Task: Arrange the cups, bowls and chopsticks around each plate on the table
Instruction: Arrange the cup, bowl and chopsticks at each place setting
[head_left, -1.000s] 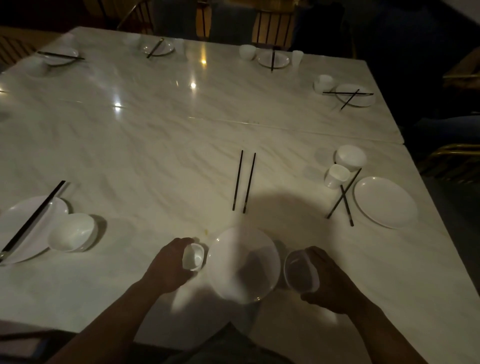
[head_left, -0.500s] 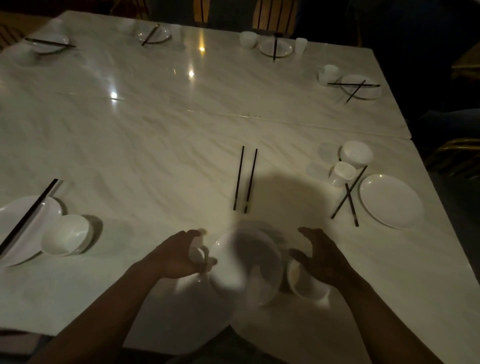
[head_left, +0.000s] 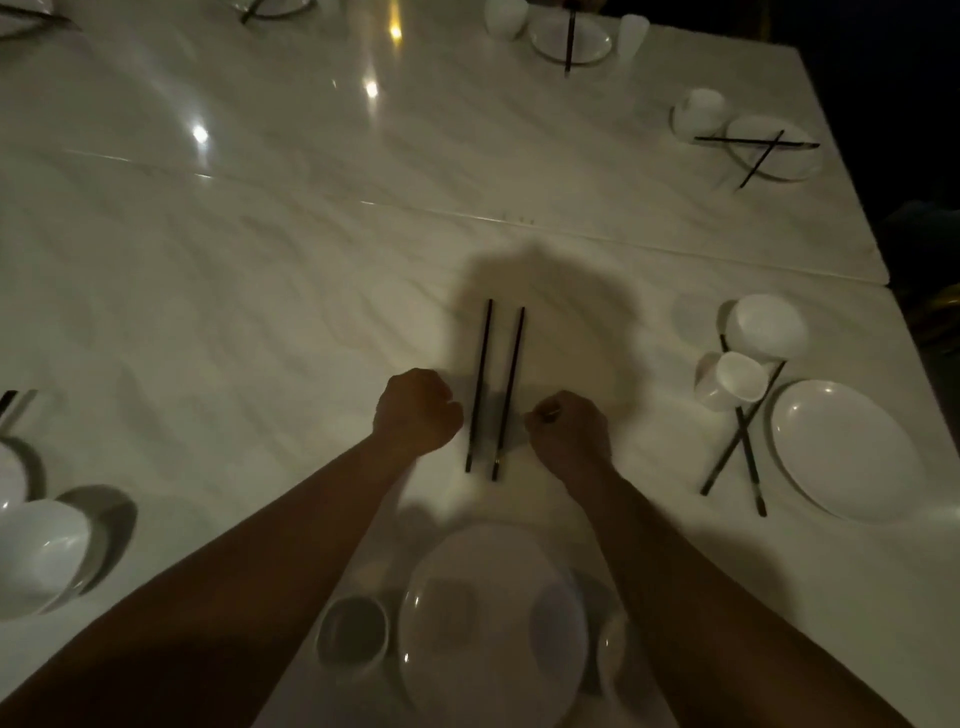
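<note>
Between the person's left hand (head_left: 418, 413) and right hand (head_left: 569, 434), the 2 thin dark chopsticks (head_left: 479, 384) lie flat and parallel on the white marble-patterned table (head_left: 260, 312), beyond the round white plate (head_left: 493, 623). Both hands have their fingers curled in. The left sits just beside 1 stick and the right just beside the other, and neither appears to hold anything. A small white cup (head_left: 353, 636) stands left of the plate, and what looks like a blurred white bowl (head_left: 605, 654) sits at its right. The sticks should be light, stiff and slick, liable to roll on the polished top. Pinching both together near their closer ends looks safest. No brand, label or writing can be read.
</note>
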